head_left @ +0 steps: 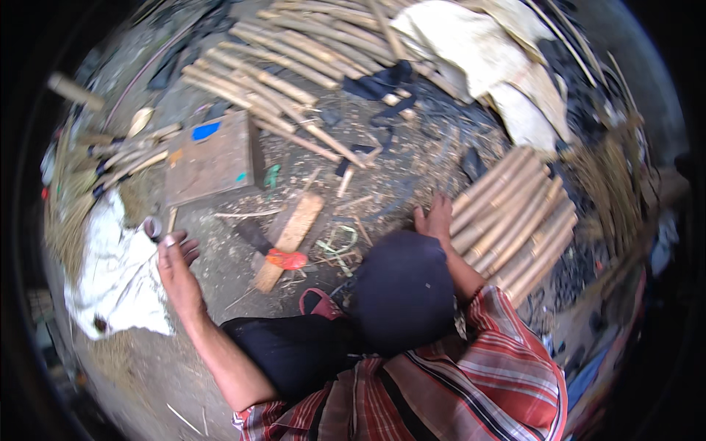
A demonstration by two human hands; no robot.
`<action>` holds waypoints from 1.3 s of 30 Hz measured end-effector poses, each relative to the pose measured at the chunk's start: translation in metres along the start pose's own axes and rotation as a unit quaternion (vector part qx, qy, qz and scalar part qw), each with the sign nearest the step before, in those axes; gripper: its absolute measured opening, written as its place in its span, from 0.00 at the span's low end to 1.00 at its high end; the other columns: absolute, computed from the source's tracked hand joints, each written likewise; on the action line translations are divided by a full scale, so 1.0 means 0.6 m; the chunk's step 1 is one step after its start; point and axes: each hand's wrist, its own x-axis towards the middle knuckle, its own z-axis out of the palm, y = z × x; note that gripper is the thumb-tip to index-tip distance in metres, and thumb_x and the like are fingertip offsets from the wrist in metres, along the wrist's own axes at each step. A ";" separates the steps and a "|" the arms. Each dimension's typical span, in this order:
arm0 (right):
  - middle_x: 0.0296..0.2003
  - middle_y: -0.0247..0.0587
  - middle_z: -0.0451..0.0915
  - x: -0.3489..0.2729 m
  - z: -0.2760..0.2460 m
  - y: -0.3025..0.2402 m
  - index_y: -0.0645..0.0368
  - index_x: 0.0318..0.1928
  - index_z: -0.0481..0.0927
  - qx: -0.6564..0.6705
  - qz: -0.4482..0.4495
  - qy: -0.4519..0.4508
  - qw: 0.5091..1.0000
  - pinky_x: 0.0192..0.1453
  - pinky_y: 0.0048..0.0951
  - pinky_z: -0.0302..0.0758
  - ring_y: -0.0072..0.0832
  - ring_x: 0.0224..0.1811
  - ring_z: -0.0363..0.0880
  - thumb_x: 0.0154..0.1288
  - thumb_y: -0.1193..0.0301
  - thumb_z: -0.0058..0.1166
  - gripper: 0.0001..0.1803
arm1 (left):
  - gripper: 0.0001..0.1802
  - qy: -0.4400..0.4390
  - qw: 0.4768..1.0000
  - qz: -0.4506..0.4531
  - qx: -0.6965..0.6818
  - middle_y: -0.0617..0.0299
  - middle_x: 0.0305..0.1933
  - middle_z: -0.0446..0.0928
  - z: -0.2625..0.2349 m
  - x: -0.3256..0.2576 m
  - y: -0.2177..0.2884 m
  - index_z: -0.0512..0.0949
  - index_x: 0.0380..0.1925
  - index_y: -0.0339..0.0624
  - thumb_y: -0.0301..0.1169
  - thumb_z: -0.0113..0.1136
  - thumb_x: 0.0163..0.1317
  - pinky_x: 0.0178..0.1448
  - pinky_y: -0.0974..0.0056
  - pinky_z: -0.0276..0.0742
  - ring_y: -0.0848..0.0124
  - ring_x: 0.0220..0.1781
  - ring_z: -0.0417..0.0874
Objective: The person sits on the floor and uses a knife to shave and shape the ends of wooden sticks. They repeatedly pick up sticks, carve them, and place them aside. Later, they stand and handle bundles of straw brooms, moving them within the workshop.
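My left hand (pixel 181 268) is stretched out at the left, fingers partly bent and apart, with nothing plainly in it. Just beyond its fingertips are a short light stick (pixel 173 220) and a small round, cup-like thing (pixel 152 227). My right hand (pixel 438 219) reaches forward with thumb and fingers spread, close beside a stack of cut bamboo poles (pixel 507 220); whether it touches them I cannot tell. Between the hands, a dark-bladed tool with an orange-red handle (pixel 287 259) lies across a wooden board (pixel 300 224). The picture is somewhat blurred.
A wooden box (pixel 209 163) stands ahead on the left. More poles (pixel 272 70) lie at the far side, near a pale sack (pixel 463 48). White sacking (pixel 118 272) and brooms (pixel 77 213) are at the left; bristles (pixel 614 184) lie right. Chips litter the floor.
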 end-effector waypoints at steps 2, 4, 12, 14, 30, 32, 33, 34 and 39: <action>0.64 0.68 0.67 0.075 0.041 -0.048 0.72 0.67 0.67 0.053 -0.077 -0.062 0.994 0.69 0.51 0.68 0.62 0.66 0.68 0.63 0.65 0.63 0.36 | 0.18 -0.001 1.000 0.014 -0.002 0.57 0.48 0.82 0.008 -0.001 0.004 0.79 0.49 0.36 0.40 0.49 0.81 0.50 0.64 0.80 0.70 0.46 0.84; 0.59 0.69 0.71 0.149 0.093 -0.103 0.73 0.65 0.69 0.084 -0.130 -0.085 0.984 0.66 0.49 0.71 0.63 0.61 0.72 0.65 0.66 0.61 0.33 | 0.19 -0.005 1.000 -0.002 0.020 0.58 0.48 0.82 0.018 -0.004 0.009 0.79 0.48 0.37 0.42 0.48 0.81 0.51 0.64 0.79 0.70 0.46 0.84; 0.57 0.63 0.77 0.421 0.361 -0.337 0.65 0.61 0.75 0.088 -0.190 -0.130 0.969 0.66 0.49 0.72 0.58 0.61 0.75 0.70 0.66 0.55 0.23 | 0.12 -0.026 0.998 -0.002 0.050 0.59 0.46 0.79 0.053 0.009 0.025 0.78 0.45 0.37 0.34 0.51 0.80 0.52 0.65 0.76 0.72 0.46 0.80; 0.58 0.63 0.77 0.475 0.415 -0.373 0.64 0.63 0.74 0.101 -0.181 -0.107 0.972 0.67 0.47 0.73 0.57 0.63 0.75 0.70 0.65 0.56 0.25 | 0.11 -0.022 0.997 0.004 0.072 0.57 0.45 0.78 0.058 0.010 0.026 0.78 0.44 0.36 0.32 0.51 0.79 0.53 0.64 0.77 0.71 0.46 0.80; 0.44 0.52 0.84 0.472 0.293 -0.461 0.69 0.58 0.78 0.180 -0.098 -0.400 0.893 0.47 0.43 0.83 0.37 0.43 0.86 0.66 0.54 0.58 0.31 | 0.10 -0.060 0.995 0.010 0.084 0.55 0.46 0.79 0.070 0.024 0.027 0.80 0.44 0.35 0.32 0.57 0.75 0.55 0.63 0.76 0.65 0.48 0.81; 0.38 0.45 0.82 0.407 0.212 -0.457 0.67 0.56 0.75 0.313 -0.013 -0.516 0.798 0.43 0.28 0.86 0.24 0.37 0.83 0.73 0.60 0.55 0.22 | 0.12 -0.079 0.993 0.021 0.082 0.55 0.48 0.78 0.072 0.025 0.036 0.80 0.48 0.37 0.33 0.62 0.72 0.54 0.62 0.77 0.65 0.48 0.81; 0.40 0.45 0.82 0.364 0.171 -0.455 0.68 0.53 0.75 0.329 -0.014 -0.563 0.758 0.42 0.25 0.86 0.24 0.38 0.83 0.74 0.61 0.55 0.20 | 0.13 -0.092 0.991 0.030 0.092 0.55 0.49 0.78 0.072 0.020 0.043 0.79 0.49 0.38 0.33 0.64 0.70 0.53 0.62 0.78 0.65 0.48 0.82; 0.40 0.45 0.81 0.317 0.132 -0.454 0.68 0.52 0.75 0.362 0.009 -0.595 0.718 0.41 0.26 0.86 0.25 0.40 0.83 0.73 0.62 0.55 0.19 | 0.15 -0.106 0.989 0.038 0.101 0.54 0.49 0.78 0.075 0.014 0.049 0.79 0.51 0.39 0.33 0.66 0.68 0.52 0.62 0.79 0.65 0.48 0.82; 0.43 0.44 0.84 0.079 -0.020 -0.461 0.63 0.61 0.70 0.395 0.025 -0.697 0.597 0.43 0.31 0.84 0.27 0.37 0.85 0.80 0.57 0.49 0.23 | 0.32 -0.219 0.941 0.192 0.175 0.51 0.56 0.75 0.086 -0.052 0.071 0.74 0.64 0.46 0.30 0.73 0.59 0.55 0.54 0.82 0.51 0.57 0.81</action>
